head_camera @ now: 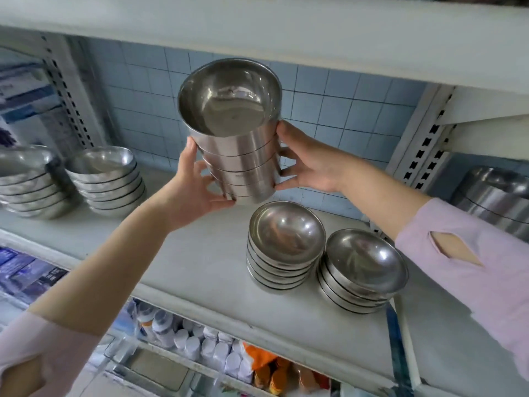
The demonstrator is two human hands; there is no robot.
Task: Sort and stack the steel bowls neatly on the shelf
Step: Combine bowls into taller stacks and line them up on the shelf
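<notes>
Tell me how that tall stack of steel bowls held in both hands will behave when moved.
The tall stack of straight-sided steel bowls leans, so nested bowls may shift. Its polished walls look slippery between the left hand and right hand. Several steel bowls: likely hefty, rigid.

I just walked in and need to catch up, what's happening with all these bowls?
A person holds a tilted stack of steel bowls in the air between the left hand and right hand, above the white shelf. A middle stack and a right-hand stack of shallower bowls sit on the shelf close together. A far-left stack and its neighbour stack stand further along. The held stack is not yet set down.
</notes>
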